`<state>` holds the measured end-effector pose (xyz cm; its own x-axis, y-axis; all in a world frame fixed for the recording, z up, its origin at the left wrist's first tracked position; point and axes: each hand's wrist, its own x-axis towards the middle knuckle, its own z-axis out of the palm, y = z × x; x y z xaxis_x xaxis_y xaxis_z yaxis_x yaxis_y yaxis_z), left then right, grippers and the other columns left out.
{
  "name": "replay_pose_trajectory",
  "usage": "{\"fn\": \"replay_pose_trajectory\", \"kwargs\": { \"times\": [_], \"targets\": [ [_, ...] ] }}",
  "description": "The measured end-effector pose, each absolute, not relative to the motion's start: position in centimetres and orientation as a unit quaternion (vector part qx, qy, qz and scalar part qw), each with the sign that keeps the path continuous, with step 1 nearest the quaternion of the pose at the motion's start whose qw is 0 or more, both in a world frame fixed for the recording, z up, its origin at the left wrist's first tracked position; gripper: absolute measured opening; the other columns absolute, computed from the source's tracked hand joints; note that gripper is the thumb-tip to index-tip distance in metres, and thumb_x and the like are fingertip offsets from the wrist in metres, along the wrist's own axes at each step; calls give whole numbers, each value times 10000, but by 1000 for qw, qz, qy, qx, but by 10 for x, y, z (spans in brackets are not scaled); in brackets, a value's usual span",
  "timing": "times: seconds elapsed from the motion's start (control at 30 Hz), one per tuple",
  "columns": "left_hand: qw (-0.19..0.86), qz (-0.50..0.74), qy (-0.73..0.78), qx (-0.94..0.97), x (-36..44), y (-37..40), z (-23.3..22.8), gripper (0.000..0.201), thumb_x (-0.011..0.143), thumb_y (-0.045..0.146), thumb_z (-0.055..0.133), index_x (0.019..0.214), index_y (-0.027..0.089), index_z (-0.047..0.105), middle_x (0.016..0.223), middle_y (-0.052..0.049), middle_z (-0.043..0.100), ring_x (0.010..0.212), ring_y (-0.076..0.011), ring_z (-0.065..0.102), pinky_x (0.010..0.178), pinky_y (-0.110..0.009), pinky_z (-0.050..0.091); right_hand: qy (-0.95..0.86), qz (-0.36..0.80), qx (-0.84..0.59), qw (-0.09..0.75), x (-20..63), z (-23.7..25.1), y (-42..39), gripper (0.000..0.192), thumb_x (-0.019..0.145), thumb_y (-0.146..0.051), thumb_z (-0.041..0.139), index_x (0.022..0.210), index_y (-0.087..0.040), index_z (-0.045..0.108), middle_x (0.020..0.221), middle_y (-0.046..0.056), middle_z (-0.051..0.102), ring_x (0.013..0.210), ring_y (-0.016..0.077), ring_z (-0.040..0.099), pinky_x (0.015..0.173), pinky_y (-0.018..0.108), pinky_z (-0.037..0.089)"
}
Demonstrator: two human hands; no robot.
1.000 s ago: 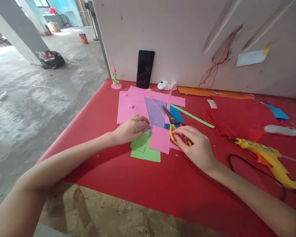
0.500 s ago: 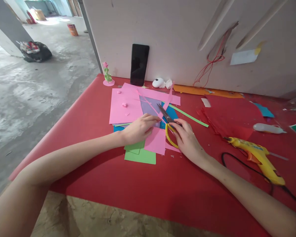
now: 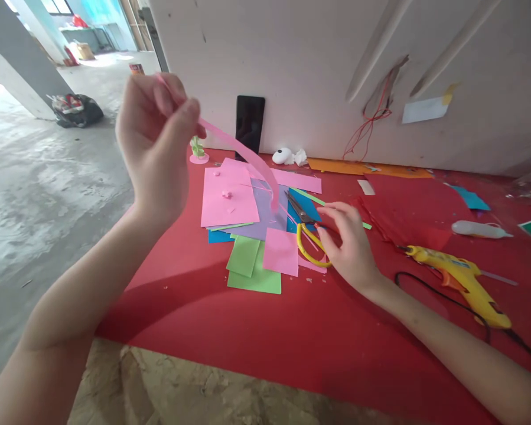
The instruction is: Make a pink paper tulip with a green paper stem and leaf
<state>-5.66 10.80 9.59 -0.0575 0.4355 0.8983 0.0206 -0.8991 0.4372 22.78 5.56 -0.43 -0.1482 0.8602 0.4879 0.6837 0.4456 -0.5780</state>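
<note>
Up at the left, my left hand pinches a long pink paper strip by one end. The strip curves down to the right, its far end hanging over a lavender sheet. My right hand hovers beside the scissors, fingers apart; whether a fingertip still touches the handle I cannot tell. The scissors, with yellow handles, lie on the sheets, blades pointing away. Around them are a pink square, green paper pieces, a blue sheet and a larger pink sheet with small pink scraps on it.
A phone leans against the wall, with a white rounded object beside it. A paper flower stands partly behind my left hand. On the right lie a yellow glue gun with a black cord, a small bottle and red sheets.
My left hand has risen far up and to the left, carrying the pink strip off the papers. My right hand has loosened from the scissors and shifted slightly right.
</note>
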Motion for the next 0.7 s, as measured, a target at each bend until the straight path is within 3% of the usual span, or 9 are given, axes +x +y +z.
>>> {"fn": "replay_pose_trajectory", "kwargs": {
  "times": [0.13, 0.17, 0.27, 0.37, 0.5, 0.6, 0.7],
  "targets": [
    [469, 567, 294, 609, -53, 100, 95, 231, 815, 223, 548, 668, 188, 373, 753, 3, 447, 643, -58, 472, 601, -233, 476, -710, 221, -513, 430, 228, 24, 52, 201, 870, -299, 454, 1024, -226, 561, 1104, 104, 548, 984, 209, 552, 875, 400, 467],
    [493, 539, 305, 610, -47, 97, 89, 225, 791, 217, 540, 660, 188, 359, 747, -3, 465, 617, -61, 477, 566, -241, 474, -703, 268, -505, 423, 226, 29, 51, 205, 878, -323, 444, 1003, -221, 570, 1045, 92, 579, 915, 185, 569, 820, 366, 486],
    [530, 482, 316, 622, -24, 91, 65, 226, 726, 164, 526, 643, 192, 318, 783, -18, 543, 623, -70, 527, 588, -256, 497, -690, 424, -462, 361, 212, 43, 48, 318, 882, -440, 429, 950, -190, 615, 877, 70, 642, 653, 114, 551, 564, 264, 470],
    [543, 456, 311, 634, -7, 85, 47, 206, 697, 136, 518, 670, 200, 325, 773, -12, 596, 634, -71, 540, 574, -231, 482, -666, 538, -425, 296, 192, 51, 44, 420, 849, -535, 457, 871, -155, 634, 759, 53, 634, 445, 51, 399, 382, 223, 325],
    [540, 436, 297, 656, 1, 80, 38, 247, 705, 139, 534, 713, 215, 299, 778, 5, 653, 581, -64, 535, 546, -228, 458, -621, 583, -430, 299, 175, 48, 44, 361, 735, -504, 639, 816, -155, 606, 538, -56, 443, 408, 38, 367, 354, 193, 274],
    [516, 423, 286, 688, 0, 78, 36, 226, 728, 127, 550, 786, 218, 352, 791, -4, 680, 659, -88, 601, 605, -247, 485, -604, 580, -449, 312, 173, 40, 47, 304, 692, -423, 706, 789, -152, 609, 479, -68, 449, 385, 43, 391, 348, 189, 305],
    [427, 421, 300, 742, -1, 74, 34, 151, 789, 147, 568, 918, 192, 503, 872, -32, 711, 778, -118, 650, 691, -270, 522, -596, 583, -455, 313, 174, 35, 49, 285, 678, -396, 733, 693, -150, 588, 438, -56, 489, 344, 51, 422, 333, 193, 335]
  ]
}}
